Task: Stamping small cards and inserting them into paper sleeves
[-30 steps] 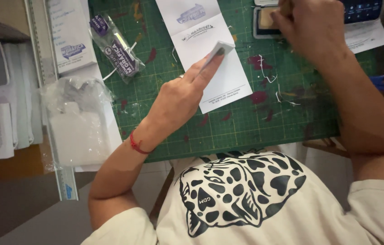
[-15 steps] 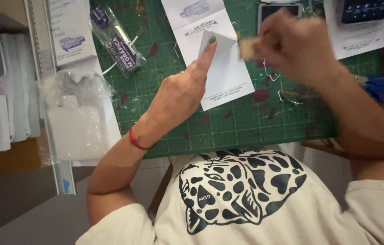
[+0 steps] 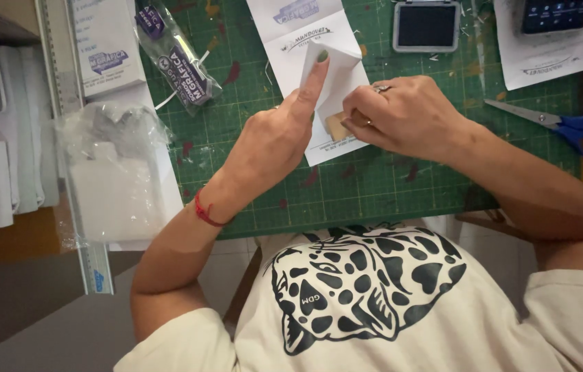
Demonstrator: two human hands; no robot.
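head view shows a thin white printed paper sheet (image 3: 319, 83) lying flat on a gridded green cutting mat (image 3: 388, 186), ink pad (image 3: 427, 25) and blue-handled scissors (image 3: 567, 126) nearby, left hand (image 3: 274, 141) lifting its folded corner with the forefinger, right hand (image 3: 401, 117) pinching a small wooden block (image 3: 337, 127) onto it.

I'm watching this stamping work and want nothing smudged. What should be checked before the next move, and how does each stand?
1. Left hand pins the folded white paper with its forefinger: ok.
2. Right hand grips the small wooden stamp: ok.
3. Stamp face inked: cannot tell, it is hidden.
4. Ink pad open and near: ok.
5. Blue scissors lie apart from both hands: ok.
6. Paper flat on the green cutting mat: not ok, a flap stands up.
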